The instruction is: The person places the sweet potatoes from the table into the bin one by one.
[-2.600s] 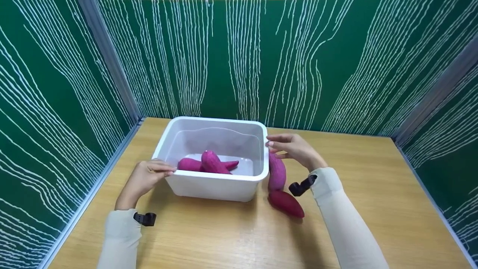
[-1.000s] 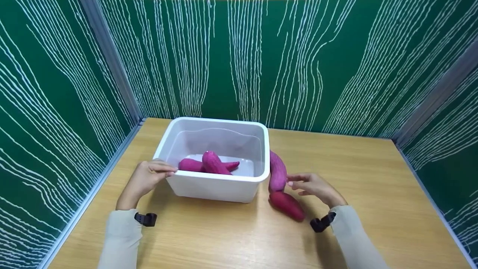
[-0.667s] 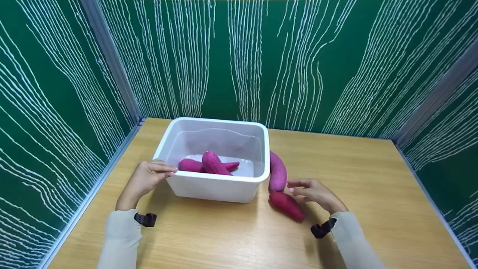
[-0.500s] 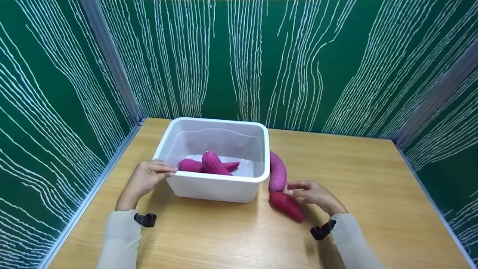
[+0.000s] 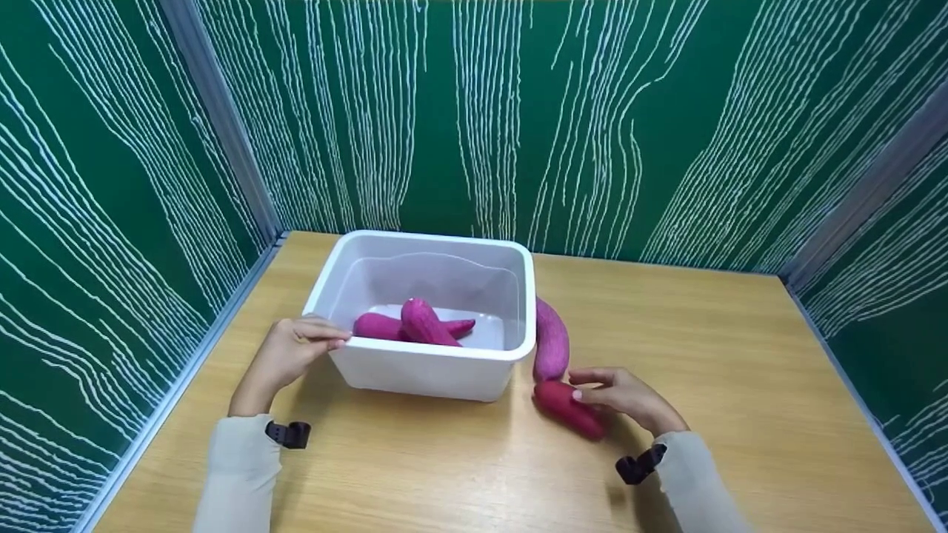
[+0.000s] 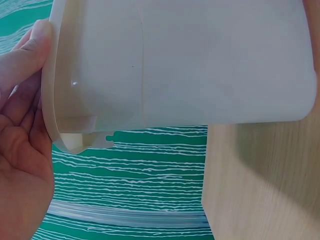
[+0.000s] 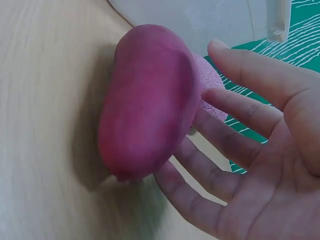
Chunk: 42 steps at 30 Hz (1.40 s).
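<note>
My left hand [image 5: 290,357] pinches the front left corner of a white plastic bin [image 5: 433,374], its thumb on the rim in the left wrist view. Inside the bin two magenta sweet potatoes [image 5: 424,322] lie crossed. Along the bin's right side a curved purple sweet potato [image 5: 551,348] lies on the table. A dark red sweet potato [image 7: 147,105] lies at its near end. Beside that red one is my right hand [image 5: 626,396], fingers spread and loosely bent. In the right wrist view its fingertips [image 7: 172,172] come right at the red sweet potato's side, the thumb held apart.
The wooden table [image 5: 740,355] extends to the right and in front of the bin. Green panels with white wavy lines [image 5: 592,126] close off the back and both sides. A black wrist camera [image 5: 641,465] sits on each sleeve.
My right hand has left the bin's right rim and come toward me, past the purple sweet potato to the red one. My left hand and the bin stay in place.
</note>
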Tool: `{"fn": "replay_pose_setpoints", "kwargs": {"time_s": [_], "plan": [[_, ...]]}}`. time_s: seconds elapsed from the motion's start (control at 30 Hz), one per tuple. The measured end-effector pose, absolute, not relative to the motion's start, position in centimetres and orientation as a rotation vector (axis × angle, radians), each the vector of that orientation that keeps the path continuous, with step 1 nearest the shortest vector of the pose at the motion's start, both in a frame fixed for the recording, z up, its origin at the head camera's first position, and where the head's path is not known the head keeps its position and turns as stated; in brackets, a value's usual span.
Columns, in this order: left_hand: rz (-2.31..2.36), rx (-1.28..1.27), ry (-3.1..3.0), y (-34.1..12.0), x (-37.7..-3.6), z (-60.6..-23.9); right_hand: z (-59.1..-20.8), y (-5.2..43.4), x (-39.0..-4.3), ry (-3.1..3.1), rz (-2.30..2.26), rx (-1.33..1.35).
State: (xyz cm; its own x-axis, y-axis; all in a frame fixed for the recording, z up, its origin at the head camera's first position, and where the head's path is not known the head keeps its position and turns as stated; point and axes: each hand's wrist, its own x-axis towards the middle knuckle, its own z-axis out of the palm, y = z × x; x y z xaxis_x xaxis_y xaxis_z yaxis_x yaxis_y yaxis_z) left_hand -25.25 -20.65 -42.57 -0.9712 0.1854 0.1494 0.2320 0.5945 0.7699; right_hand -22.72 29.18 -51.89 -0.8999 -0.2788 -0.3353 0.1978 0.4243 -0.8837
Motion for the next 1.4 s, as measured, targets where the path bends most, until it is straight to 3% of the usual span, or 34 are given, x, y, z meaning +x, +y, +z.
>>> {"fn": "replay_pose_setpoints", "kwargs": {"time_s": [1.4], "plan": [[-1.381,-0.342,-2.766,-20.6,-25.2,-42.3,-54.4,28.2,-20.7,2.383,-1.492,-0.021]]}}
